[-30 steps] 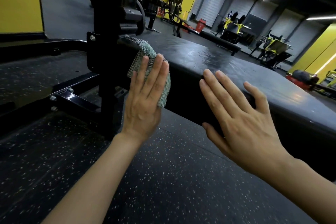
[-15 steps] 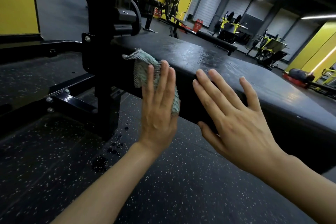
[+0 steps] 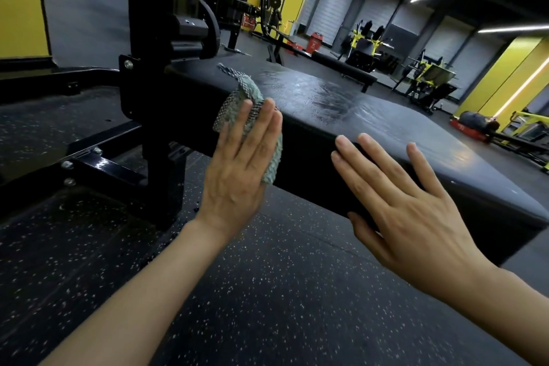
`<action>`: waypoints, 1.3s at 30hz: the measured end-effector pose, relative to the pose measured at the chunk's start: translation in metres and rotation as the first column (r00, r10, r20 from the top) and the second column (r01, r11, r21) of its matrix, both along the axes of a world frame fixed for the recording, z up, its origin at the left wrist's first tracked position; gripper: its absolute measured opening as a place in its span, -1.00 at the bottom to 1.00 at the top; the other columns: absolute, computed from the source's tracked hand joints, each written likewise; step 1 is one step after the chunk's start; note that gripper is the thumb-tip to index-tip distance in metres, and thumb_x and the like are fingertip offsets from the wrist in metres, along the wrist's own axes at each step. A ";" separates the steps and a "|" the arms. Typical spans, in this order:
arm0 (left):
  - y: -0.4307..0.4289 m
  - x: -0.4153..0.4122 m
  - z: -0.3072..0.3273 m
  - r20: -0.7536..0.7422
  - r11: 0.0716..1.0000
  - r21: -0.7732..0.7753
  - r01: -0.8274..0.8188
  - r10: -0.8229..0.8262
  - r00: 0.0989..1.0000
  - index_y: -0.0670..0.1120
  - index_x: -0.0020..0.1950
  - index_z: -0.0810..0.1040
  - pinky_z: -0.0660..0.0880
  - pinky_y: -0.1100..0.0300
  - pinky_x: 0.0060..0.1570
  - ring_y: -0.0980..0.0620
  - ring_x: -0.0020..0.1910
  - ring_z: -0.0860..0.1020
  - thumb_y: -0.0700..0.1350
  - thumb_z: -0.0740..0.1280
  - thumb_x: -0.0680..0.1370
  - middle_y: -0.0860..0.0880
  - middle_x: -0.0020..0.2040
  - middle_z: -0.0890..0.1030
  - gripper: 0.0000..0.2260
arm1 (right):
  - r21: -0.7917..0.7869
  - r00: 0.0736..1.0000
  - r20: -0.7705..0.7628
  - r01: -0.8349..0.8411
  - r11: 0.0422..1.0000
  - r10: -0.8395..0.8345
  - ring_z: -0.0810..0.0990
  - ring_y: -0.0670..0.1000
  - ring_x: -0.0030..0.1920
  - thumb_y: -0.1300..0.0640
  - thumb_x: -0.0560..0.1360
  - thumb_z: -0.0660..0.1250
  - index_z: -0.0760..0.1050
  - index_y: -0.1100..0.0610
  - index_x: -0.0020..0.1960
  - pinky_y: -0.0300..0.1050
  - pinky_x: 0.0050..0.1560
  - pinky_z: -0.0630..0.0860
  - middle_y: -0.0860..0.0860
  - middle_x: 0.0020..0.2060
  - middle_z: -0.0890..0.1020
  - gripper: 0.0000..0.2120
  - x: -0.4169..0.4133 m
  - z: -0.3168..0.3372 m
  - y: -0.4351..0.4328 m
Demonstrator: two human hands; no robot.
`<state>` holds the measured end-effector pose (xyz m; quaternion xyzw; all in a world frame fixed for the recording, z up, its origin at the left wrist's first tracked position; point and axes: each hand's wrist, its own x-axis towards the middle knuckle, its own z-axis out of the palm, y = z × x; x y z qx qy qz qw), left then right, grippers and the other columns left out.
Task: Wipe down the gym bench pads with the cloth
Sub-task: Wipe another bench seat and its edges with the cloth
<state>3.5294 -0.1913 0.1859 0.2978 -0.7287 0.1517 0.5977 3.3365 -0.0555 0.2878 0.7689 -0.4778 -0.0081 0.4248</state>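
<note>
Beside the black steel post (image 3: 154, 92), the left hand (image 3: 240, 163) lies flat, fingers straight and together, pressing the cloth (image 3: 246, 92) against the near side of the bench pad (image 3: 371, 110). One corner flops over the top edge, likely so the rim is wiped too. The right hand (image 3: 410, 205) rests flat on the same side, fingers spread and holding nothing, apparently bracing the pad.

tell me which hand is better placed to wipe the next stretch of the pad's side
Left, most likely. The left hand presses the cloth flat against the bench pad side; the right hand is bare, flat on that side further along.
</note>
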 end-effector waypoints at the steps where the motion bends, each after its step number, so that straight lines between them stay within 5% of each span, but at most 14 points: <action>1: 0.000 0.003 0.002 -0.009 1.000 0.005 -0.017 0.017 1.000 -0.13 0.59 -0.08 -0.07 -0.10 0.56 -0.04 0.59 -0.15 -0.48 0.21 0.42 0.06 0.60 -0.17 -0.18 | 0.002 1.000 -0.003 0.000 1.000 0.000 0.05 0.04 0.59 0.05 0.51 0.24 0.13 0.15 0.59 0.22 0.54 0.03 0.02 0.59 0.11 -0.31 -0.002 0.001 0.001; 9: 0.005 -0.009 0.011 -0.209 0.989 0.133 0.063 -0.034 0.977 -0.29 0.56 0.04 -0.07 -0.30 0.52 -0.09 0.57 -0.14 -0.32 0.21 0.56 -0.15 0.59 0.03 -0.39 | 0.015 1.000 0.013 0.011 1.000 -0.011 0.06 0.04 0.59 0.06 0.51 0.24 0.14 0.14 0.59 0.24 0.52 0.06 0.01 0.59 0.12 -0.31 -0.017 0.001 0.014; 13: 0.020 -0.034 0.013 -0.281 0.980 0.128 0.150 -0.109 0.954 -0.36 0.54 0.06 -0.06 -0.21 0.54 -0.06 0.58 -0.18 -0.23 0.19 0.60 -0.20 0.58 0.04 -0.44 | 0.025 1.000 0.020 0.006 1.000 -0.006 0.06 0.04 0.59 0.05 0.50 0.26 0.14 0.13 0.59 0.26 0.52 0.06 0.00 0.59 0.12 -0.31 -0.022 0.003 0.018; 24: 0.050 -0.085 0.003 -0.046 0.984 -0.006 0.178 -0.178 0.983 -0.19 0.59 0.00 -0.03 -0.15 0.54 -0.07 0.60 -0.14 -0.35 0.25 0.50 0.07 0.61 -0.19 -0.29 | 0.023 1.000 0.016 -0.023 0.999 0.023 0.08 0.04 0.58 0.06 0.50 0.26 0.12 0.13 0.59 0.25 0.52 0.08 0.00 0.59 0.13 -0.29 -0.031 0.005 0.020; 33: 0.026 -0.038 0.002 0.152 0.988 -0.082 0.129 -0.115 0.982 -0.15 0.60 -0.02 0.07 -0.12 0.53 -0.06 0.60 -0.07 -0.26 -0.08 0.64 0.07 0.62 -0.13 -0.50 | 0.018 0.999 0.006 -0.036 0.999 0.036 0.11 0.03 0.58 0.08 0.50 0.25 0.17 0.14 0.58 0.19 0.53 0.07 0.00 0.58 0.15 -0.32 -0.038 0.008 0.025; 39: 0.030 -0.034 0.005 0.077 0.995 0.005 0.101 -0.101 0.992 -0.19 0.57 -0.02 -0.06 -0.12 0.55 -0.05 0.60 -0.11 -0.37 0.20 0.50 0.08 0.61 -0.13 -0.31 | 0.028 1.000 0.018 -0.014 1.000 0.014 0.09 0.03 0.58 0.08 0.51 0.22 0.14 0.13 0.59 0.21 0.54 0.05 -0.01 0.59 0.13 -0.33 -0.048 0.011 0.034</action>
